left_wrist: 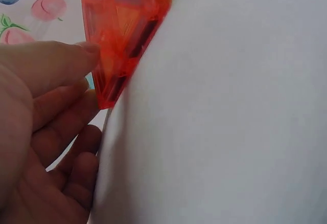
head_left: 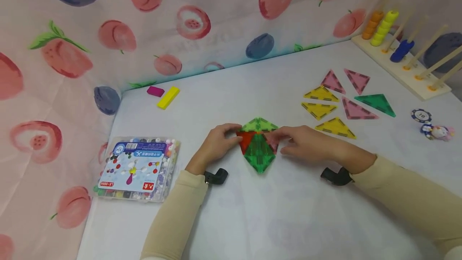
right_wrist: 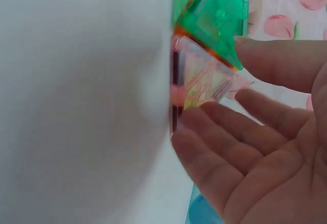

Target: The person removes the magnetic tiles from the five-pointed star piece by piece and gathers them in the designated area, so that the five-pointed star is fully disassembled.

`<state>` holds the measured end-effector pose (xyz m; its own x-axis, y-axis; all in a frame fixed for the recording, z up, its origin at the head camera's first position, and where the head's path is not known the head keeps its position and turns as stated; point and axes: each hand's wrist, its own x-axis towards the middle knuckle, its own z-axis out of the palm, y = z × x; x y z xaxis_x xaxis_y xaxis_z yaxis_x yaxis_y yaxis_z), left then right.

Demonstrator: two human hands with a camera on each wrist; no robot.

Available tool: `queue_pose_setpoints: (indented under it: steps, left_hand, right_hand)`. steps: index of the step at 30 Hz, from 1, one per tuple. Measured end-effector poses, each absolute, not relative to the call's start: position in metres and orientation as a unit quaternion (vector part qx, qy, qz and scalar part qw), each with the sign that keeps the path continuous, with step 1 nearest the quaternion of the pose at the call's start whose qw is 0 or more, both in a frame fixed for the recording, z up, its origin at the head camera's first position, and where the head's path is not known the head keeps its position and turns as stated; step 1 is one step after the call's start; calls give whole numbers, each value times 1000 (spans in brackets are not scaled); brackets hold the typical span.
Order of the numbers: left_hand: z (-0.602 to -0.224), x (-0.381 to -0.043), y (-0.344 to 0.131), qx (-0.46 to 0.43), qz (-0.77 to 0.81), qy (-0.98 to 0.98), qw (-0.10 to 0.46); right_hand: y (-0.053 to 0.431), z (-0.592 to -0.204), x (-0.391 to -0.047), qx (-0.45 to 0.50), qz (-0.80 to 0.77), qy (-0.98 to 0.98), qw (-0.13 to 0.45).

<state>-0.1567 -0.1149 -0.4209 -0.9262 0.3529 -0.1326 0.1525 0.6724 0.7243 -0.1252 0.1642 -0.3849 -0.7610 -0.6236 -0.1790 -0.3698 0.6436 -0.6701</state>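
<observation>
A small structure of translucent magnetic tiles stands on the table in the head view, with light green triangles at the back, a green tile in front, a red tile on the left and a pink tile on the right. My left hand pinches the red tile's outer corner; the left wrist view shows its thumb on the red face. On the opposite side, my right hand touches the pink tile with relaxed, fairly straight fingers. Its thumb is by the green tile.
Loose yellow tiles, pink tiles and a green triangle lie to the right. A wooden bead rack stands behind them, near a poker chip and figurine. Left are a molecule-kit box, a yellow block and a magenta block.
</observation>
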Motion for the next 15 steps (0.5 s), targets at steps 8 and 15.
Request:
queue_pose_setpoints:
  steps: [8, 15]
  left_hand:
    - [-413, -141, -128, 117, 353, 921, 119]
    - [-406, -127, -136, 127, 353, 917, 134]
  right_hand:
    - [138, -386, -156, -267, -347, 873, 215]
    - [135, -382, -156, -254, -320, 885, 222]
